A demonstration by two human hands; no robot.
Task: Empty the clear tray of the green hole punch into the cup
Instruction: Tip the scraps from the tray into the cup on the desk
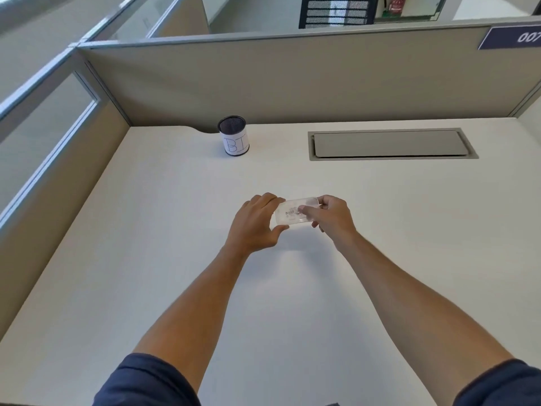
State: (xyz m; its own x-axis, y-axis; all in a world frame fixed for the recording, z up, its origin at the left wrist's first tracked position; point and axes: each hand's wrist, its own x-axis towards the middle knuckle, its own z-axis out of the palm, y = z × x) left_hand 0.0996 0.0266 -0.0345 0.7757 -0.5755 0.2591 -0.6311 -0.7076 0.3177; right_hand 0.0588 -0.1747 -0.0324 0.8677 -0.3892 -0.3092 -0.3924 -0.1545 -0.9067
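Observation:
Both hands hold a clear plastic tray (288, 213) just above the middle of the white desk (175, 259). My left hand (256, 222) grips its left end with fingers over the top and thumb underneath. Pinching its right end is my right hand (330, 216). A few small paper bits show inside the tray. The cup (233, 136), a dark mesh cylinder wrapped in a white label with handwritten letters, stands upright at the back of the desk, well beyond and left of the hands. No green hole punch is in view.
A grey cable flap (392, 144) is set into the desk at the back right. Beige partition walls (292, 80) close the desk at the back and left. A notch in the desk's back edge lies just left of the cup.

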